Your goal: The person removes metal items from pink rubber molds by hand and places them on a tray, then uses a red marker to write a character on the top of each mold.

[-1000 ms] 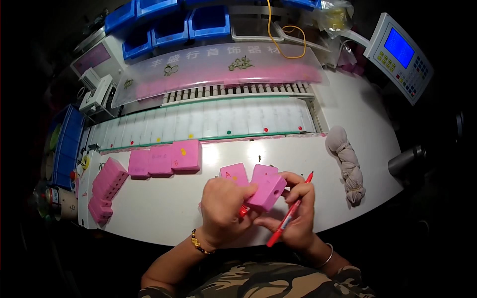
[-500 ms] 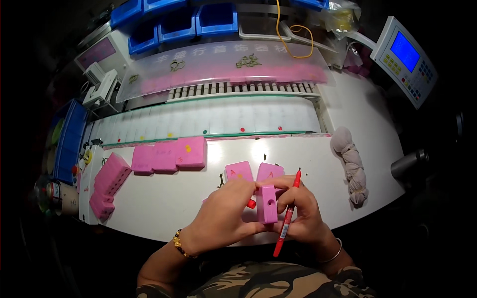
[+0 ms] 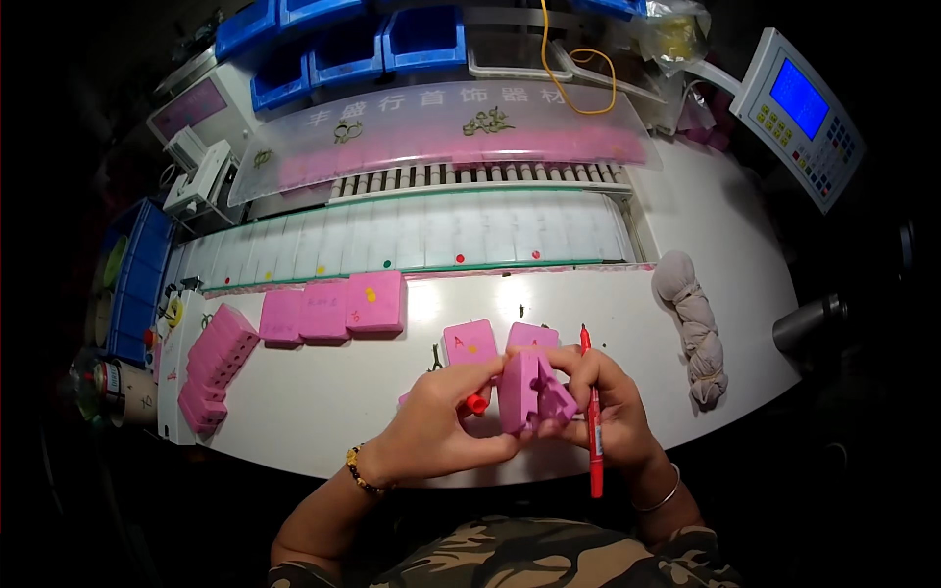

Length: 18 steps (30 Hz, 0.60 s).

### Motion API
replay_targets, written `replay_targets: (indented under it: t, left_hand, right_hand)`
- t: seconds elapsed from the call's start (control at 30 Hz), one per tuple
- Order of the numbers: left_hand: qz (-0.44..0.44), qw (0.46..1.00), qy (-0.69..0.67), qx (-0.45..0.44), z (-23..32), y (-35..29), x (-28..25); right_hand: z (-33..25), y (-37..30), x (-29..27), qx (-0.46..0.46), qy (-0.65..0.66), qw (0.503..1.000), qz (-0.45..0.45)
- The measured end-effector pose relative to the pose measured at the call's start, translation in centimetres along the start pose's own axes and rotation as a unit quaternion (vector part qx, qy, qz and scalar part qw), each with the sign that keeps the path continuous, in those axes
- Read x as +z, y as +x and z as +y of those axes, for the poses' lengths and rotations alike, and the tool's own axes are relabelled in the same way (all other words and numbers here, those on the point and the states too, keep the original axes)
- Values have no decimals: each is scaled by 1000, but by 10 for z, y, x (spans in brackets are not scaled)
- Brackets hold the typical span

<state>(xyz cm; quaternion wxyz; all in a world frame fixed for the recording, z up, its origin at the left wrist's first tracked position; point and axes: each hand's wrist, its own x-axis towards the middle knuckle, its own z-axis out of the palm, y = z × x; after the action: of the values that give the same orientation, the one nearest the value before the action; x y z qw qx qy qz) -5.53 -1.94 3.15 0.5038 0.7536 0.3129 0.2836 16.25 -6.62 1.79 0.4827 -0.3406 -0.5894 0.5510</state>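
Between my hands is a pink two-part mould block, its halves parted in a V. My left hand [image 3: 446, 416] is closed on the left mould half [image 3: 520, 394], and a red pen cap [image 3: 476, 404] sticks out between its fingers. The right mould half [image 3: 557, 400] is gripped by my right hand [image 3: 610, 412], which also holds an uncapped red marker pen [image 3: 595, 431], tip pointing away from me. Just beyond my hands lie two pink blocks with red marks, one on the left [image 3: 469, 343] and one on the right [image 3: 532, 335], partly covered by my fingers.
A row of pink blocks [image 3: 325, 312] stands at left, with more pink blocks [image 3: 221, 355] nearer the edge. Behind runs a white conveyor belt [image 3: 421, 230] with coloured dots. A wrapped cloth bundle [image 3: 694, 328] lies at right, below a control panel [image 3: 799, 118]. Blue bins [image 3: 423, 41] line the back.
The mould block was closed; its halves have now come apart, with the right one tilted away. The marker pen has swung more upright. Dots on the belt have shifted left.
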Motion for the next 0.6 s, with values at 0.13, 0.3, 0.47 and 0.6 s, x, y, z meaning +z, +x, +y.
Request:
replay_targets:
  t: [0.13, 0.3, 0.47, 0.6]
  left_hand:
    - [46, 992, -103, -63, -4, 1, 12]
    - [61, 961, -261, -68, -10, 0, 23]
    - [92, 956, -277, -44, -12, 1, 28]
    - [98, 942, -320, -22, -18, 4, 35]
  right_hand:
    - [6, 5, 6, -17, 54, 997, 55]
    - [1, 11, 16, -39, 130, 985, 110]
    - [0, 13, 21, -38, 158, 974, 156]
    - [-1, 11, 20, -31, 174, 967, 183]
